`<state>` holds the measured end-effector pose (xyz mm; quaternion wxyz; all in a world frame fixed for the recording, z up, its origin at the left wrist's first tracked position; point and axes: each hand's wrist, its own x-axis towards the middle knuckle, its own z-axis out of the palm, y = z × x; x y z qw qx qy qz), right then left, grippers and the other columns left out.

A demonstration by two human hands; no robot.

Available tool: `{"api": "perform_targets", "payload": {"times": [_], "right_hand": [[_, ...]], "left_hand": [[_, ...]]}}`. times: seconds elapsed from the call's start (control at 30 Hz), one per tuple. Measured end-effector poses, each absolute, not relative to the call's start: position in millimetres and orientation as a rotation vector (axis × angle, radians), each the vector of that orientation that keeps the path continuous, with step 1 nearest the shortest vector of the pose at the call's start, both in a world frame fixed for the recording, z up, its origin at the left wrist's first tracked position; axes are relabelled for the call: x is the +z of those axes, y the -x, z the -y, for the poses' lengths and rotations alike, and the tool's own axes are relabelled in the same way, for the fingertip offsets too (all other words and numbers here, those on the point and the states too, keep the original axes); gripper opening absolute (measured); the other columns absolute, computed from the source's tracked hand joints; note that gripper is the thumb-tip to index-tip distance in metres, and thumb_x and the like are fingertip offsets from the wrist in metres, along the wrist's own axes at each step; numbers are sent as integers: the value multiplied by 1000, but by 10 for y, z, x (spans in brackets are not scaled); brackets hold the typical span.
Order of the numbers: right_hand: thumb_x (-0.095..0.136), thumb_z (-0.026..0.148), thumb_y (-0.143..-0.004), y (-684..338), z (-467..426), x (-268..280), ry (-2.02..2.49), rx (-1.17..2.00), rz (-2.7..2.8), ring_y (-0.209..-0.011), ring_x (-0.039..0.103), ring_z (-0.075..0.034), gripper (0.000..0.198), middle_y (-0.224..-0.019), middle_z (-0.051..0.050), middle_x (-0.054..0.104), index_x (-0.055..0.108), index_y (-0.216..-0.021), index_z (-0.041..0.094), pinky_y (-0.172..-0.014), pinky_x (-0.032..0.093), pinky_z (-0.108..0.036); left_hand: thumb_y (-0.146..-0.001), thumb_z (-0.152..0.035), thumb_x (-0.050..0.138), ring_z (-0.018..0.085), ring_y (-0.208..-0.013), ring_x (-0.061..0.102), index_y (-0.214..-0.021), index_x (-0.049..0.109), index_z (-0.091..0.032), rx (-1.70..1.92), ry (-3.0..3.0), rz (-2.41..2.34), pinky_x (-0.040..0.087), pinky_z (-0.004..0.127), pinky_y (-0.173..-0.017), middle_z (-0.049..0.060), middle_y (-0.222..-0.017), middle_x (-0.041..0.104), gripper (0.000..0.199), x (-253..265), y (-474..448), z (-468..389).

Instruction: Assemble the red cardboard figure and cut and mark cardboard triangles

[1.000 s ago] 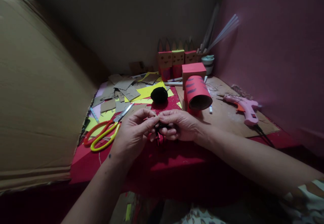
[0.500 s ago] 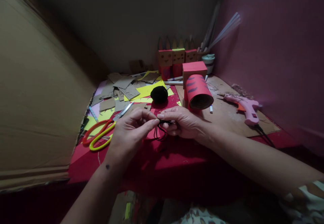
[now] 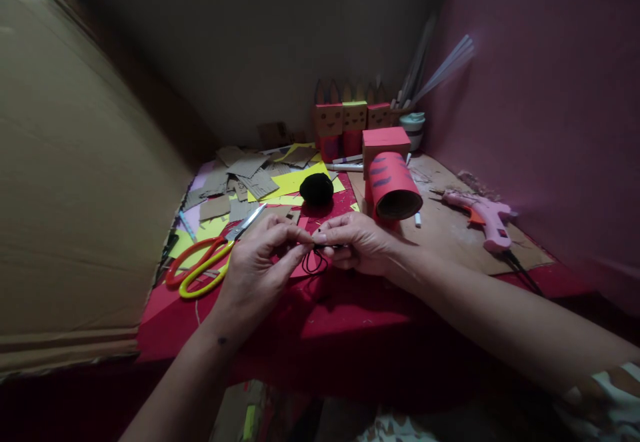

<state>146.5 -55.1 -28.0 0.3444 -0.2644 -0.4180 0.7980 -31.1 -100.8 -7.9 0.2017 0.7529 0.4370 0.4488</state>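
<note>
Black yarn (image 3: 314, 263) hangs in loops beneath my fingertips over the red tabletop. My left hand (image 3: 267, 255) pinches it between thumb and forefinger. Right beside it, my right hand (image 3: 353, 242) also grips the yarn, thumb on top and fingers curled under. The strands inside the fingers are partly hidden. Just beyond the hands lies a black ball of yarn (image 3: 317, 189). Scissors (image 3: 207, 267) with one red and one yellow handle loop rest left of my left hand. A red paper-covered tube with dark stripes (image 3: 393, 182), joined to a red-topped cardboard box (image 3: 385, 137), stands behind my right hand.
Cardboard scraps (image 3: 250, 169) and yellow paper (image 3: 280, 184) cover the back left. Three cardboard figures with drawn faces (image 3: 354, 119) stand at the rear. A pink glue gun (image 3: 485, 219) lies on a cardboard sheet (image 3: 450, 242) at right. A cardboard panel (image 3: 75, 182) rises on the left.
Both hands stay together on the yarn, with only slight finger movement; the hanging loops have shifted a little. The whole view has moved slightly.
</note>
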Motion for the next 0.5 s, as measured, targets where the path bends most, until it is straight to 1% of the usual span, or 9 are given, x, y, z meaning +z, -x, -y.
{"api": "perform_targets", "payload": {"times": [0.13,0.23,0.33,0.5], "right_hand": [[86,25,-58,-1450,554,-279,687,2043,1091,-37,28,-2,27,-47,3,56,62,-57,13,-36,14,-17],[85,26,-59,-1449,556,-274,685,2015,1095,-37,28,-2,28,-46,4,54,60,-56,13,-35,14,-17],[85,26,-60,-1455,554,-271,689,1995,1105,-38,29,-2,30,-46,4,53,58,-55,14,-35,15,-16],[84,26,-59,-1454,551,-274,712,1979,1097,-38,28,-2,28,-46,4,53,59,-57,14,-36,15,-16]], "left_hand": [[-84,-27,72,16,-76,59,-85,72,-23,1295,-1980,-1250,46,26,-67,1,-82,64,4,-125,314,1004],[-77,-34,79,13,-66,56,-88,70,-22,1244,-1736,-1261,44,24,-58,0,-81,66,19,-142,318,987],[-74,-36,81,11,-57,52,-88,70,-20,1140,-1581,-1235,41,22,-51,-1,-74,66,24,-135,316,978],[-74,-37,79,10,-59,54,-84,72,-18,1103,-1464,-1290,41,20,-53,0,-70,66,22,-102,278,1014]]}}
